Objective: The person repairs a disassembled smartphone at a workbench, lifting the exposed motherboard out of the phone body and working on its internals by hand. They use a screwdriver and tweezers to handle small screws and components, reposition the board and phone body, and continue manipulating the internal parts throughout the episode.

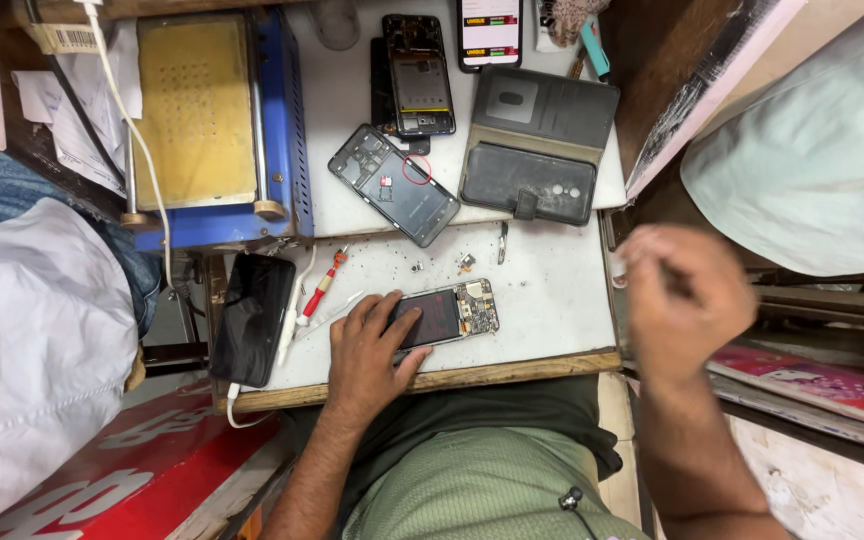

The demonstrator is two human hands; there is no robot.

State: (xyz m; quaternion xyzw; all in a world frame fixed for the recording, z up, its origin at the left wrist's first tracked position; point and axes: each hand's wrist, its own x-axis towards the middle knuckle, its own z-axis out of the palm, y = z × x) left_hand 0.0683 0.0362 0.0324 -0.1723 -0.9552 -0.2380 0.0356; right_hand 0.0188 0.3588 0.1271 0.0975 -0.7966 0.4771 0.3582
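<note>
Circuitry lies exposed at the right end of an opened phone (447, 315), a flat rectangular body with its back cover off, resting near the front edge of a white, scuffed work surface (552, 300). The left hand (370, 350) lies flat on the phone's left end, fingers spread and pressing down, not curled around it. The right hand (682, 295) is raised off the right edge of the surface, blurred, fingers drawn together; whether it holds anything cannot be told.

Small loose parts (464, 263), two or three, sit just beyond the phone, with metal tweezers (502, 240) beside them. A screwdriver with a red handle (320, 290) lies left of the hand, near a glossy black phone (252, 318) with a white cable plugged in.

Farther back: two more opened phone bodies, one angled (395, 184), one upright (418, 75); a grey, worn leather-like wallet case (537, 145) lying open; one phone with a lit screen (490, 30). A blue machine with a yellowish perforated plate (207, 115) occupies the left.
</note>
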